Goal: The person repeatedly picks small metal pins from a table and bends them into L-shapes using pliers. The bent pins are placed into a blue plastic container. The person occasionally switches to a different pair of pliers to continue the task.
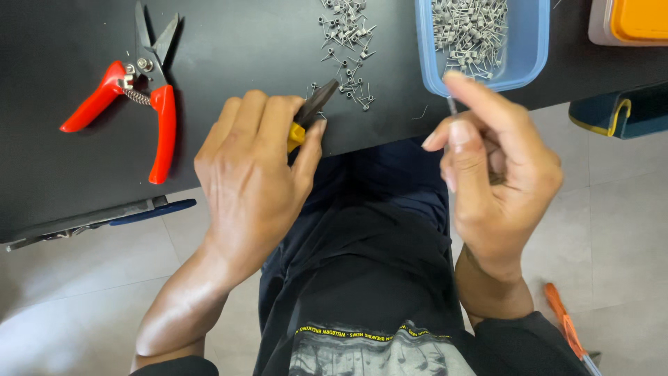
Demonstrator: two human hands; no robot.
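My left hand (pixel 254 174) is closed around small pliers (pixel 314 106) with yellow-and-black handles; their dark jaws point toward a scatter of small grey metal coils (pixel 348 42) on the black table (pixel 62 174). My right hand (pixel 497 177) pinches a thin grey metal piece (pixel 451 106) between thumb and forefinger, held upright just below the front corner of a blue plastic tub (pixel 532 49) that holds many more grey coils (pixel 470 31). The two hands are apart, above my lap.
Red-handled snips (pixel 139 90) lie on the table at the left. An orange-lidded box (pixel 637 21) stands at the top right, a dark blue and yellow object (pixel 616 115) below it. An orange-handled tool (pixel 565 327) lies on the tiled floor.
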